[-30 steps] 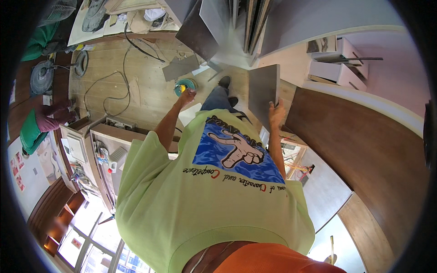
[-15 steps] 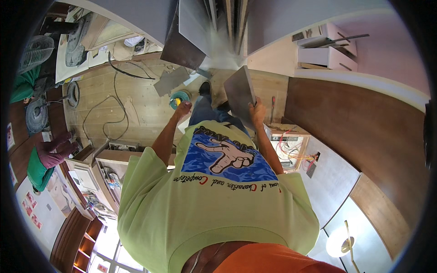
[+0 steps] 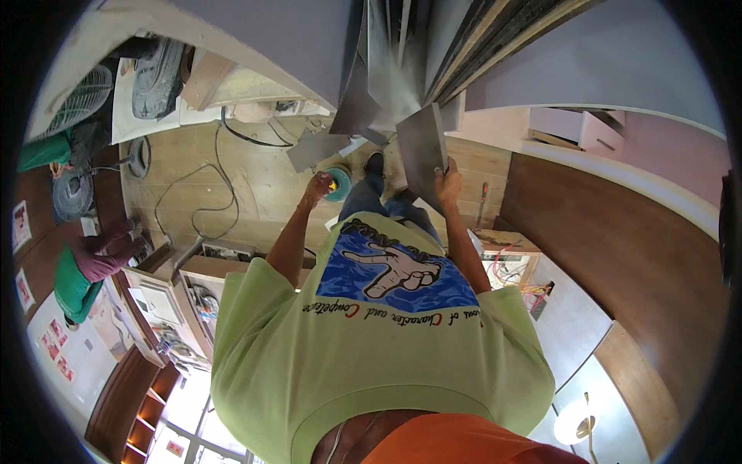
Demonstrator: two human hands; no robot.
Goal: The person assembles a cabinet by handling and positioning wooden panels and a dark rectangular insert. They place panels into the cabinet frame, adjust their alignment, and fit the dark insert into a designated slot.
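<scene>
Head view shows my right hand (image 3: pixel 448 188) gripping the grey panel (image 3: pixel 420 152), now nearer the leaning boards (image 3: pixel 481 48), apparently closing the gap; my left hand's (image 3: pixel 317 188) contents I cannot tell.

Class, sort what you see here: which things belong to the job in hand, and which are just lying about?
Likely in the job:
Dark panel, gripped by the right hand
Perhaps the teal tub, beside the left hand in view; contact unclear

Apparently lying about:
Flat grey piece, on the floor
Red-handled tool, on the floor

Dark grey-brown board (image 3: pixel 419 155) — teal container (image 3: pixel 345 186)
</scene>
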